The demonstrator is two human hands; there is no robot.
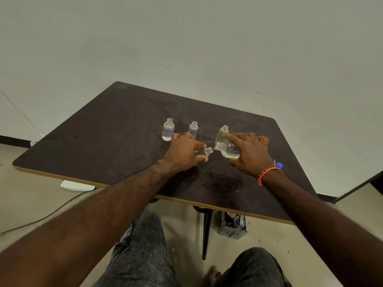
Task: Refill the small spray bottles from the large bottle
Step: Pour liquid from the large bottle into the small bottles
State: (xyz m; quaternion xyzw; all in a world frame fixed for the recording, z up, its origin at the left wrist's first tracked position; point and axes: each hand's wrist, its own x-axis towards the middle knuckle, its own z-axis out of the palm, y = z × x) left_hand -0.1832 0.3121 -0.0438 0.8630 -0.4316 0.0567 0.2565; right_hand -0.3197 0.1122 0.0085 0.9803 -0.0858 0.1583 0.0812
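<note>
My right hand grips the large clear bottle, tilted on its side with its neck pointing left and some liquid inside. My left hand holds a small clear bottle, tilted with its open mouth touching the large bottle's neck. Three small uncapped bottles stand upright behind the hands: a clear one with a purple label at the left, a frosted one in the middle, a greenish one at the right, just behind my right fingers.
The dark wooden table stands against a pale wall. A blue cap lies by my right wrist. Under the table are a black leg, a grey perforated box and my knees. A white device lies on the floor.
</note>
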